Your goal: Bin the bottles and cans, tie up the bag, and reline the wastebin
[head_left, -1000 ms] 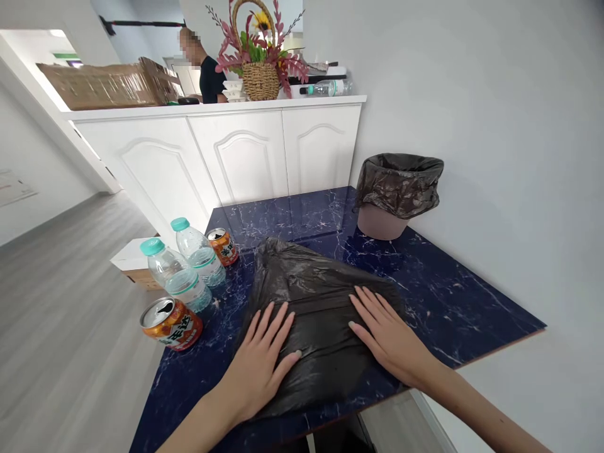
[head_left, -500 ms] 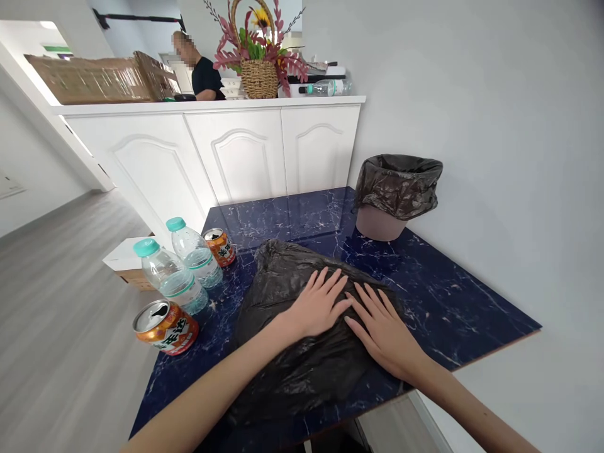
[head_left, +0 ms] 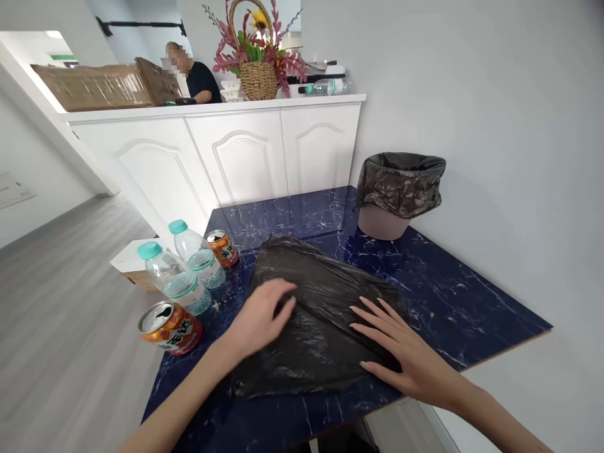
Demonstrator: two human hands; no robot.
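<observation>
A black plastic bag [head_left: 311, 352] lies flattened and creased across the blue marbled tabletop [head_left: 302, 214]. Over the bag's left part is my left hand [head_left: 264, 314], its fingers bent and a gap between thumb and index finger; nothing shows in it. My right hand [head_left: 406, 352] rests on the bag's right part with fingers spread. To the left of my left hand stand an orange drink can [head_left: 172, 328] and a clear bottle with a teal cap [head_left: 177, 283]. Behind these are a second bottle [head_left: 201, 255] and a second orange can [head_left: 223, 248].
A bin [head_left: 384, 221] lined with a black bag stands at the back right by the wall. White cabinets [head_left: 245, 154] close off the far side, carrying a cardboard box [head_left: 99, 87] and a flower basket [head_left: 258, 80]. A person [head_left: 202, 82] is behind them.
My left hand has moved left across the bag and its fingers have bent. My right hand has shifted slightly right and nearer, fingers spreading. The bag looks flatter, its near edge farther from me.
</observation>
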